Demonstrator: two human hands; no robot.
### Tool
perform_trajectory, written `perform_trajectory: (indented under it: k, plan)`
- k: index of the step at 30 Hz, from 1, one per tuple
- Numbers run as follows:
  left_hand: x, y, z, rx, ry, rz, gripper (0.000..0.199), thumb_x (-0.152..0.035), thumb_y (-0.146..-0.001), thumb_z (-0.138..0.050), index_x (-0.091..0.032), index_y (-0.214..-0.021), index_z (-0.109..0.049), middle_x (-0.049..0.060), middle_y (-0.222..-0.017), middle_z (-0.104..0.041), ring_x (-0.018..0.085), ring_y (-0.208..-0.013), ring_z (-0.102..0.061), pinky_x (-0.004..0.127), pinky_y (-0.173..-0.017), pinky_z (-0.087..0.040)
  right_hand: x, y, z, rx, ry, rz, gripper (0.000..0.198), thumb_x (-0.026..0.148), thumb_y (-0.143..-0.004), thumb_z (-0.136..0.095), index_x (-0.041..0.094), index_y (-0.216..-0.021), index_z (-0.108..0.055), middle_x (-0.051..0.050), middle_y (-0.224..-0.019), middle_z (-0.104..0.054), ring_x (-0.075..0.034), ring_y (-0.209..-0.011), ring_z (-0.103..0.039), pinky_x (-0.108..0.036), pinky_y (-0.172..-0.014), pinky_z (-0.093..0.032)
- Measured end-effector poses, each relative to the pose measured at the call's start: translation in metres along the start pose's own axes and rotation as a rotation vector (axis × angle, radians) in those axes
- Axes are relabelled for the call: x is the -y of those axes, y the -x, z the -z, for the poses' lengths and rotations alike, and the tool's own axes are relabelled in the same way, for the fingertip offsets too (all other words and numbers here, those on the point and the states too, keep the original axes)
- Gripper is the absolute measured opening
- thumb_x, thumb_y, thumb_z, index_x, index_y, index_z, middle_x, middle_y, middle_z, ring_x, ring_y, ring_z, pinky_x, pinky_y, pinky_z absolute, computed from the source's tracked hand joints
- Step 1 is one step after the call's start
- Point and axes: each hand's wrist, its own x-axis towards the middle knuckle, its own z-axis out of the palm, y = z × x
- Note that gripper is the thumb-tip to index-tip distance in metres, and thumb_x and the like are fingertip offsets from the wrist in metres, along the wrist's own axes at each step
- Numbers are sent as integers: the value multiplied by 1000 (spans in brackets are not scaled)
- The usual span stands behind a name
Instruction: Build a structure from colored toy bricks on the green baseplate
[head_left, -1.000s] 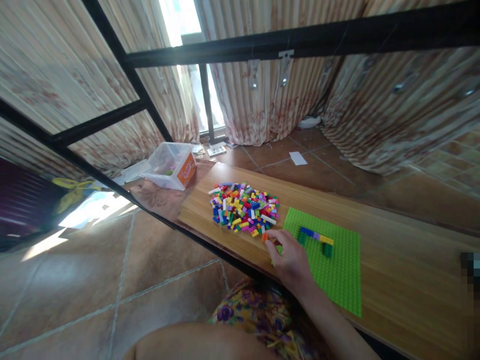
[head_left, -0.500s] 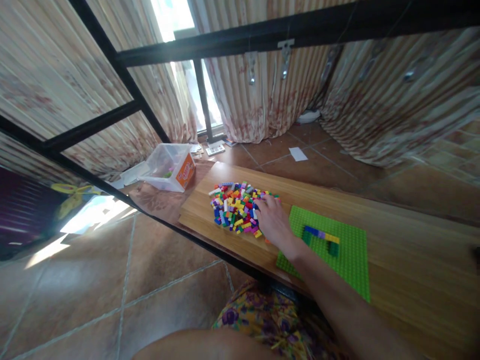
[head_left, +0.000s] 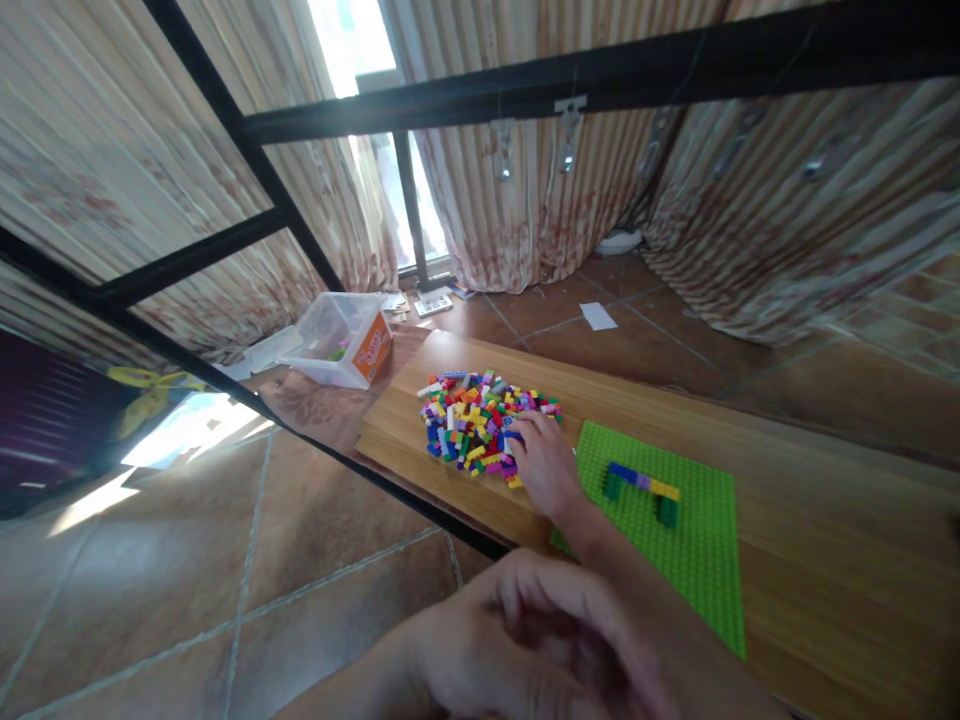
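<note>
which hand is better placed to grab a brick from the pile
Probably the right hand: its fingers are at the right side of the multicoloured toy-brick pile, with the green baseplate close by. The left hand is in the foreground, short of the pile.

The left hand and right hand are seen bare. The slender right forearm and left wrist are likewise uncovered.

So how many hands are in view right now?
2. The right hand is at the right side of the brick pile; the left hand, fingers curled, is closer to the camera, cut off by the bottom edge. No others show.
</note>
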Motion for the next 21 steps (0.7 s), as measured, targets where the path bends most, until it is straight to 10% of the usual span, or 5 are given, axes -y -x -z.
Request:
perform_trajectory:
  k: [4, 11, 21]
  plan:
    - [-2, -10, 43, -320, -46, -170, 27, -32, -69, -80, -13, -86, -72, 3, -73, -63, 7, -58, -51, 18, -57, -39, -1, 6, 8, -72, -63, -5, 19, 23, -93, -47, 19, -100, -64, -10, -105, -65, -23, -102, -57, -42, -95, -45]
    - [10, 3, 141, -1256, -866, -406, 20, -20, -78, -60, -16, -97, -65, 1, -82, -61, 12, -67, -52, 24, -63, -43, -2, 33, 15, -92, -73, -49, 15, 29, -92, -51, 19, -98, -62, -8, -97, -68, -22, -93, -61, -38, -84, -47]
    - [-21, -1, 185, -1388, -1293, -316, 43, -16, -77, -60, -15, -120, -58, 8, -106, -61, 18, -81, -59, 33, -77, -53, -2, 61, 11, -95, -57, -16, 19, 28, -93, -49, 22, -107, -61, -9, -105, -67, -24, -100, -61, -43, -91, -48]
